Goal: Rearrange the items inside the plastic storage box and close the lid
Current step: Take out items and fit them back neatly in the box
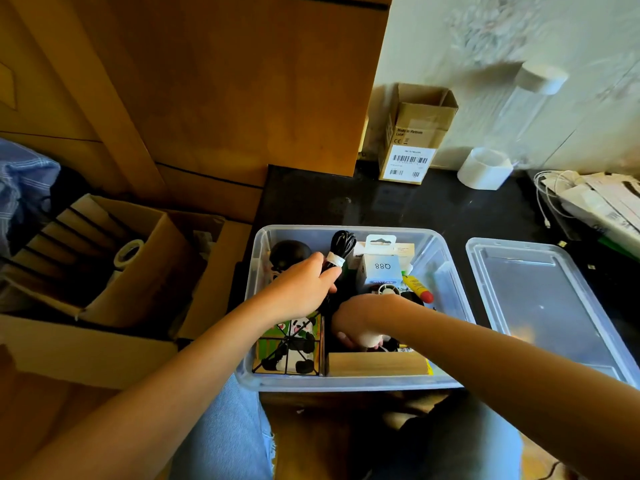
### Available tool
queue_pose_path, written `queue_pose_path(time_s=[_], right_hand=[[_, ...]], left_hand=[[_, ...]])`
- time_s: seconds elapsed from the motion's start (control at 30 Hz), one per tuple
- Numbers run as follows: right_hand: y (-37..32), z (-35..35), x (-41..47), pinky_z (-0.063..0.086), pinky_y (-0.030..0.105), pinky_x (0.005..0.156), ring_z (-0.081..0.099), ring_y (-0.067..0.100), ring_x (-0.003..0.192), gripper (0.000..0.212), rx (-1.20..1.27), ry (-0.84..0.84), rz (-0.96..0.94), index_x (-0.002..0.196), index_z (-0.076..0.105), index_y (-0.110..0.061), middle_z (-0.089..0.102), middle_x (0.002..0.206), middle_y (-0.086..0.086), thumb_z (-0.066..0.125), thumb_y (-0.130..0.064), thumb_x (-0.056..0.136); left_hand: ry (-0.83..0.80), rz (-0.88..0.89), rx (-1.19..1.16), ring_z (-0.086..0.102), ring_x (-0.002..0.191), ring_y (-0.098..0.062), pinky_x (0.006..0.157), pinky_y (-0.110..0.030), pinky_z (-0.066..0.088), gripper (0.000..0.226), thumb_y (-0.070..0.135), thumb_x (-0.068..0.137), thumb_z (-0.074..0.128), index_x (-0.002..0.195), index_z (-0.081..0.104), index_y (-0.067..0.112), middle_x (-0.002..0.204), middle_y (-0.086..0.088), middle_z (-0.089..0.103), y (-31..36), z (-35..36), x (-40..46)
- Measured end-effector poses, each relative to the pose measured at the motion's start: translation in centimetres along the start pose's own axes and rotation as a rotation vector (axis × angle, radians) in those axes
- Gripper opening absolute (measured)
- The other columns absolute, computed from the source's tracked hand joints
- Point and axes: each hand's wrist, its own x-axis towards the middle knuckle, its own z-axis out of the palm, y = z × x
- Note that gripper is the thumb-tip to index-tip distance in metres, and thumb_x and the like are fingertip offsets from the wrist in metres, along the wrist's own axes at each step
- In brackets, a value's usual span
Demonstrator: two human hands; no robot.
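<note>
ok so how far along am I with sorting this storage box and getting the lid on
Partway. Several items already sit in the storage box. In hand: your left hand grips the bundled black cable, and your right hand reaches down among the items, its grip hidden. Left: finish arranging, then fit the lid, which lies beside the box on the right.

A tall wooden cabinet with a warm orange-brown finish fills the frame from nine to twelve o'clock. A pale, mottled wall runs from twelve to two o'clock, lit brightly and carrying soft shadows. Below it, a glossy black table spreads across the centre, and wooden floor shows at seven o'clock.
</note>
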Motion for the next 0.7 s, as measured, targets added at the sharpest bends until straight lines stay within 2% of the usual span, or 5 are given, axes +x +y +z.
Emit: queue_pose_path(time_s=[0.13,0.3,0.37,0.43,0.7], right_hand=[[-0.9,0.1,0.4,0.041,0.03,0.076,0.056,0.025,0.091,0.026,-0.068,-0.054,0.047,0.117,0.056,0.002,0.059,0.114,0.015,0.049,-0.005,0.093],[-0.9,-0.4,0.5,0.045,0.035,0.092,0.053,0.033,0.116,0.037,-0.072,-0.074,0.037,0.128,0.048,0.003,0.054,0.126,0.015,0.051,-0.003,0.091],[0.0,-0.7,0.0,0.056,0.027,0.074,0.059,0.031,0.107,0.042,0.051,-0.048,0.024,0.128,0.051,-0.002,0.056,0.125,0.014,0.059,-0.002,0.087],[1.1,-0.9,-1.1,0.047,0.014,0.045,0.061,0.027,0.095,0.04,0.17,0.06,-0.011,0.124,0.055,-0.009,0.056,0.12,0.011,0.064,-0.007,0.085],[2.7,3.6,-3.0,0.041,0.021,0.08,0.052,0.014,0.097,0.022,0.448,0.542,-0.028,0.109,0.06,-0.024,0.058,0.113,-0.004,0.062,-0.023,0.087]], left_hand=[[0.004,-0.001,-0.064,0.059,0.102,-0.018,0.097,-0.048,0.045,0.033,0.039,0.1,0.035,0.118,0.047,0.013,0.103,0.004,0.066,-0.1,-0.3,-0.2],[0.015,0.003,-0.119,0.06,0.099,-0.016,0.097,-0.048,0.044,0.029,0.037,0.1,0.036,0.114,0.048,0.014,0.095,0.008,0.065,-0.4,-0.7,-0.4],[0.019,0.004,-0.138,0.06,0.098,-0.017,0.096,-0.048,0.046,0.027,0.037,0.1,0.036,0.11,0.047,0.015,0.095,0.007,0.065,-0.6,-0.8,-0.3],[0.021,0.007,-0.161,0.061,0.096,-0.02,0.094,-0.049,0.047,0.023,0.036,0.101,0.037,0.105,0.048,0.016,0.095,0.004,0.065,-0.8,-0.7,-0.3],[0.063,0.062,-0.257,0.065,0.088,-0.011,0.089,-0.038,0.049,0.021,0.032,0.101,0.038,0.113,0.048,0.017,0.094,0.003,0.067,-1.1,0.0,-0.4]])
